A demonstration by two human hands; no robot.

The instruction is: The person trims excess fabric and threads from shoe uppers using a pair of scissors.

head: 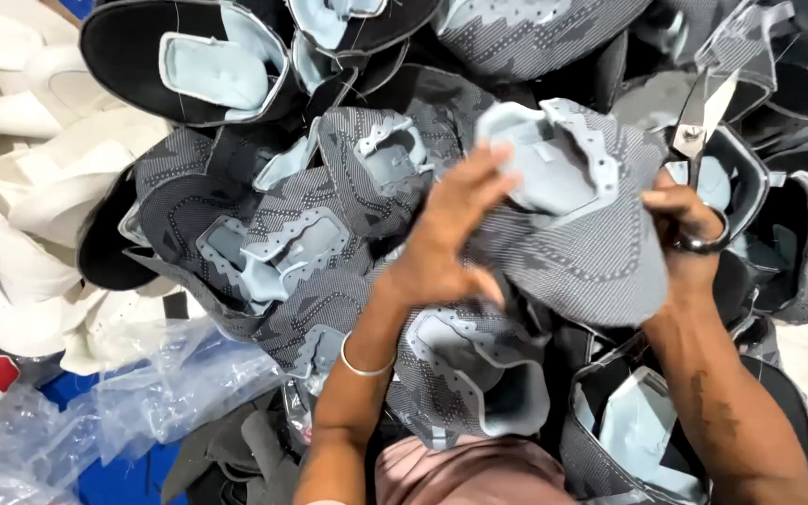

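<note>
Heaped grey shoe uppers (273,234) surround both hands gripping one upper (582,234).

Two hands showed: the left hand (446,234) and the right hand (680,229), one on each side of a single raised grey shoe upper (577,229). One pair of scissors (703,117) stood just right of that upper. Around and below it lay at least eight more grey uppers (273,243), too overlapped to count exactly. Left of it lay one heap of white pieces (39,178).
</note>
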